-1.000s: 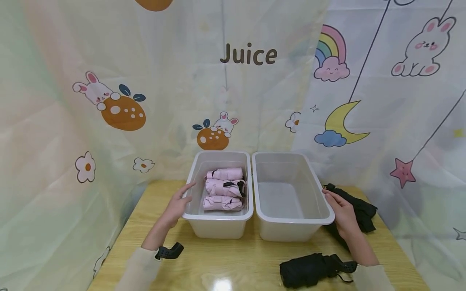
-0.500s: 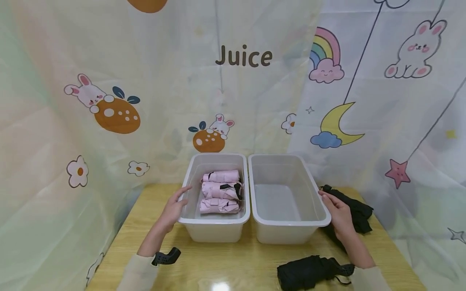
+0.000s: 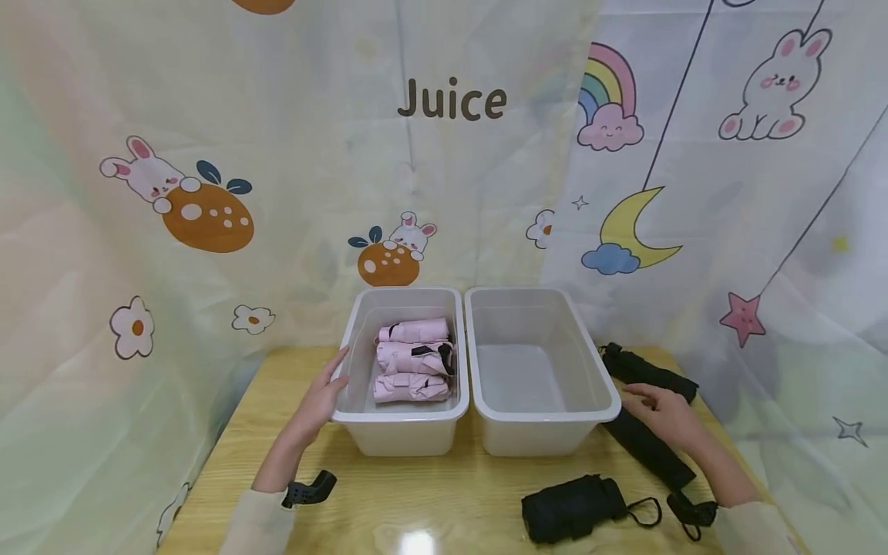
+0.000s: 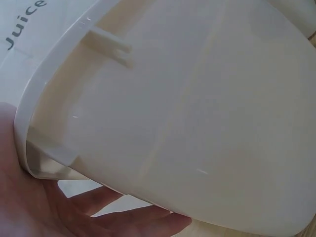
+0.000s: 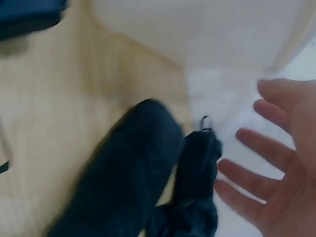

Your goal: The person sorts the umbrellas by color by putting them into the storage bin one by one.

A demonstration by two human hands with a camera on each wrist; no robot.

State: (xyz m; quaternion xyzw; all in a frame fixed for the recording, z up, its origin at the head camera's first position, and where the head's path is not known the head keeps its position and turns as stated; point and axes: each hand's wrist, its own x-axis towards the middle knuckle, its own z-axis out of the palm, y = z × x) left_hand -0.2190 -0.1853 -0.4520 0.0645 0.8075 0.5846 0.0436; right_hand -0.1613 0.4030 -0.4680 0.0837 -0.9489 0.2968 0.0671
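Note:
My left hand holds the rim of the left white plastic bin, thumb at the rim and fingers along its outer wall. Three folded pink umbrellas lie in a row inside that bin. My right hand, fingers spread and holding nothing, is just right of the second white bin, which has nothing in it. Beneath this hand are two folded black umbrellas, one farther back and one nearer. A third black umbrella with a wrist loop lies at the front.
The two bins stand side by side on a wooden table. Behind and beside it hangs a printed cloth with cartoon rabbits. A black wrist camera sits on the left wrist and another on the right.
My right hand has let go of the right bin's rim and moved right and slightly down, over the black umbrellas. The left hand stays on its bin; the head view shifts slightly.

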